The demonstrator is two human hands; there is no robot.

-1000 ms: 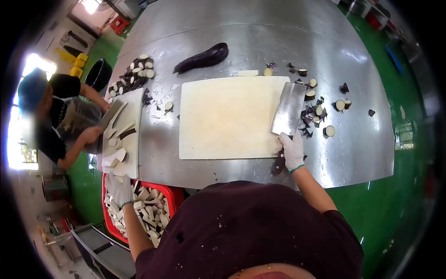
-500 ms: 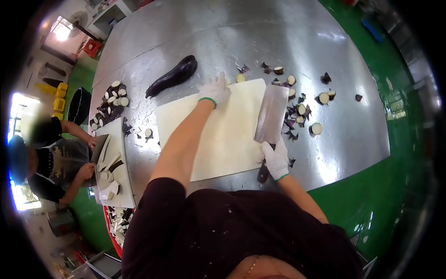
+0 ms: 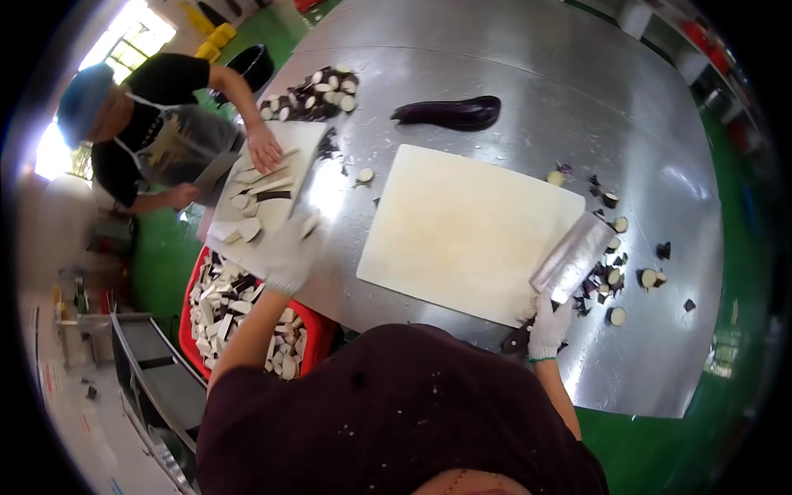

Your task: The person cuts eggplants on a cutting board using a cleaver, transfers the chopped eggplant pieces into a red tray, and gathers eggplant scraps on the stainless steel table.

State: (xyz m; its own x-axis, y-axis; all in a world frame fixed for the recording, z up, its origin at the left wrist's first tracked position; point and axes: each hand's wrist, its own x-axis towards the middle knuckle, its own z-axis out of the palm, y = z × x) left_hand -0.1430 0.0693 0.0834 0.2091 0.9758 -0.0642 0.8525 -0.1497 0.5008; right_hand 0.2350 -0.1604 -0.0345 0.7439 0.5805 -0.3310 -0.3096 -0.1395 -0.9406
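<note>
Right hand (image 3: 548,328), white glove with green cuff: clamped on the cleaver (image 3: 572,257) where the dark handle meets the blade. Blade lies flat-ish across the right edge of the near cutting board (image 3: 466,235), tip end pointing away from the wearer.

Left hand (image 3: 290,254), also gloved: motion-blurred, between the near cutting board and the co-worker's board (image 3: 304,142), just beside the latter's near end. Can't tell whether its fingers are apart or together, or if it has anything in it.

Whole eggplant (image 3: 452,114) on the counter (image 3: 528,62), beyond the far edge of the near cutting board, lying crosswise, stem end left. Trimmings (image 3: 614,279), cut ends plus dark peel, scattered right of the blade. Another heap of cut ends (image 3: 318,97) past the co-worker's board.

Red crate (image 3: 311,356) under the left forearm, full of cut eggplant chunks (image 3: 219,309).

Co-worker at left: one bare hand (image 3: 264,148) over pale strips (image 3: 276,185), other hand on a knife (image 3: 218,176).
</note>
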